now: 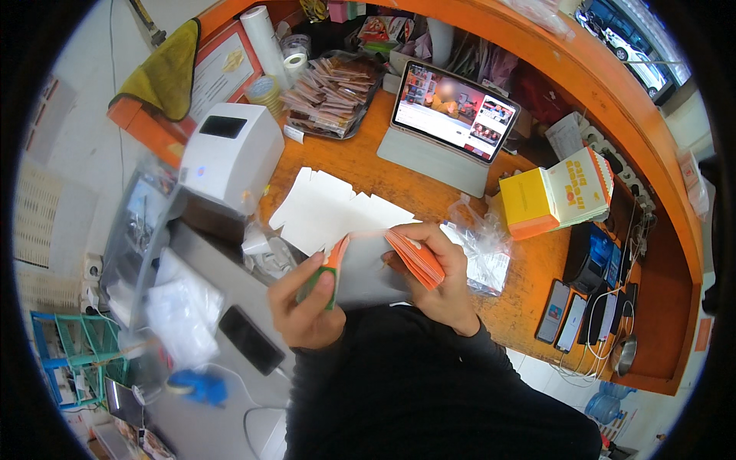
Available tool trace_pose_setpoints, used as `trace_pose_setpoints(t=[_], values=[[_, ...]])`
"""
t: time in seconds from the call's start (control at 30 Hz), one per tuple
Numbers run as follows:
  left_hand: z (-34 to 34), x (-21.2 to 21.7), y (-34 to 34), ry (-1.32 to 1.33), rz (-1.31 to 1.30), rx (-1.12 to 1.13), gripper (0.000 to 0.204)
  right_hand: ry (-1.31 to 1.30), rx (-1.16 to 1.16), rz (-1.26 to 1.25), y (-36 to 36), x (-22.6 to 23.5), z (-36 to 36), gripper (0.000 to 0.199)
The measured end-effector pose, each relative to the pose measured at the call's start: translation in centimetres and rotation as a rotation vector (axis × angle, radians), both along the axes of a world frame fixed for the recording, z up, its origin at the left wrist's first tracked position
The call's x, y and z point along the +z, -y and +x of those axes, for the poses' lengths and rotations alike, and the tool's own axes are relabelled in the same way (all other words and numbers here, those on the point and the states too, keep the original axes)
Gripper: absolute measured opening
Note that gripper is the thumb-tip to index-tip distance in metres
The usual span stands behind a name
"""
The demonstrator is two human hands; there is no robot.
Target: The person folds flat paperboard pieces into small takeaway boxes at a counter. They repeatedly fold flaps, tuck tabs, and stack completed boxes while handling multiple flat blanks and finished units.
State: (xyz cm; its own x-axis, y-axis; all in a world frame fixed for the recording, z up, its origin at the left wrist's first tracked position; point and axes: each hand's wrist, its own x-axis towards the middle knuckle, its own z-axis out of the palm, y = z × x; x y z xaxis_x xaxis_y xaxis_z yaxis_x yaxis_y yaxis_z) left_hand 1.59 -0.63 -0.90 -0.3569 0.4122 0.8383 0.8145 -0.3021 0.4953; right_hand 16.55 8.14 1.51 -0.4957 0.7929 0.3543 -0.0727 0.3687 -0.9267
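Orange desk [360, 165] w/ tablet [454, 111], printer [234, 153]; left hand [307, 303], right hand [437, 280] fingers closed, pinching flat carton [368, 268].

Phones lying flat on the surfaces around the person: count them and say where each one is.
3. Two phones lie side by side at the desk's right edge, and one dark phone lies on the grey surface left of the left hand. Others may be hidden among the cables.

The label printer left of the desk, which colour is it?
White, with a dark window on top; the boxy plastic label printer shows in the head view.
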Motion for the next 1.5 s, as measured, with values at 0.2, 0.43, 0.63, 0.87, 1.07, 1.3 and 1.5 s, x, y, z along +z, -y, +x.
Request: trace_pose_setpoints(t=[0.2, 0.43, 0.63, 0.87, 1.07, 1.3, 1.5], values=[[-0.7, 0.5, -0.1, -0.034, -0.095, -0.062, 0.024, 0.013, -0.037, -0.072, 0.7, 0.4, -0.3, 0.038], [-2.2, 1.1, -0.5, 0.071, -0.283, -0.143, 0.051, -0.128, 0.092, 0.484, -0.9, 0.4, -0.9, 0.029], [-3.7, -4.9, -1.4, 0.399, -0.283, -0.12, 0.035, 0.08, 0.137, 0.325, -2.4, -3.7, -1.6, 0.031], [-4.9, -13.6, 0.4, 0.496, -0.762, -0.119, 0.048, 0.364, 0.242, -0.114, -2.9, -13.3, -0.1, 0.036], [-5.8, -19.0, -1.4, 0.395, -0.952, 0.006, 0.056, 0.392, 0.065, -0.017, -4.6, -18.9, -0.9, 0.055], [-5.9, -19.9, -2.5, 0.511, -1.068, 0.009, 0.063, 0.629, 0.029, -0.319, -6.2, -20.8, -2.0, 0.056], [-6.6, -14.5, 0.4, 0.521, -0.786, -0.368, 0.069, 0.367, 0.109, -0.125, -5.2, -11.9, -1.5, 0.054]])
